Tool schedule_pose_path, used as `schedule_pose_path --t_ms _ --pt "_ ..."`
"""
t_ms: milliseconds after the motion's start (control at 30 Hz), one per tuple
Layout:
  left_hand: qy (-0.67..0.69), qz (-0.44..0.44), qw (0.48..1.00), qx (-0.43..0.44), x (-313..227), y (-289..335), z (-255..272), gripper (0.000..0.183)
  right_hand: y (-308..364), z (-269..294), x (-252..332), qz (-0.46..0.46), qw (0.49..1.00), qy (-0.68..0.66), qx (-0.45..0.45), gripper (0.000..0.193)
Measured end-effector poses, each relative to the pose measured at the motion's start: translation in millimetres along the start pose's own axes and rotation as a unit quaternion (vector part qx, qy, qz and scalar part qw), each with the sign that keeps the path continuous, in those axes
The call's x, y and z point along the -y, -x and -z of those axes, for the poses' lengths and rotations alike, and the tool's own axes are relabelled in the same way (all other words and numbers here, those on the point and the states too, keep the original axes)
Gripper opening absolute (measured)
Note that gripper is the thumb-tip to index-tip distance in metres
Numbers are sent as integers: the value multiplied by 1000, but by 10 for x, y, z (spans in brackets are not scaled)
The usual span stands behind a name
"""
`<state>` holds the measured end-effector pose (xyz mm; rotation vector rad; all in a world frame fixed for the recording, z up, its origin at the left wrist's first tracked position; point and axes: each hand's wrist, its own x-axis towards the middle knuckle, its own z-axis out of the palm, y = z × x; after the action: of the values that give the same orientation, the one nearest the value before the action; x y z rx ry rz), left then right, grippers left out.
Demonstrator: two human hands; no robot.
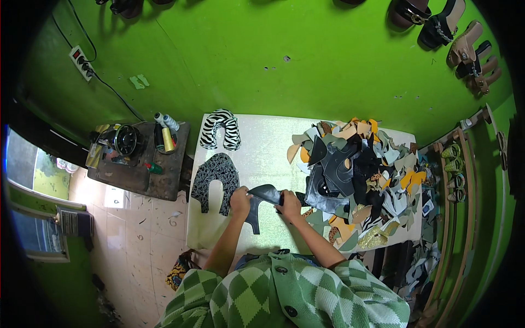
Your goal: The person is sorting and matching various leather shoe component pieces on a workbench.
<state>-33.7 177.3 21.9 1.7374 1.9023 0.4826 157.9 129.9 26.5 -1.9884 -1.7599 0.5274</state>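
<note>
A shiny black leather cut piece (264, 192), curved and with one arm hanging down, is held over the near part of the white table (265, 142). My left hand (239, 203) pinches its left side, and my right hand (290, 206) grips its right end. Left of my left hand lies a stack of U-shaped pieces in a black and grey pattern (205, 174). Beyond it sits a zebra-striped U-shaped stack (220, 119). Another dark piece is partly hidden behind my right hand.
A large heap of leather offcuts (391, 164) covers the table's right side, with black pieces (331, 169) on top. To the left stands a worn sewing machine table (158, 183) with thread cones (167, 139). Sandals (465, 41) hang on the green wall, beside a wooden rack (470, 202).
</note>
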Motion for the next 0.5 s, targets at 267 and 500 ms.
schedule_pose_path --t_ms 267,500 --pt "-34 -21 999 -15 -11 -138 -59 18 -307 -17 -186 -42 993 -110 23 23" --pt "-13 13 1000 1 -62 -184 -78 14 -541 -30 -415 -21 986 -155 60 14"
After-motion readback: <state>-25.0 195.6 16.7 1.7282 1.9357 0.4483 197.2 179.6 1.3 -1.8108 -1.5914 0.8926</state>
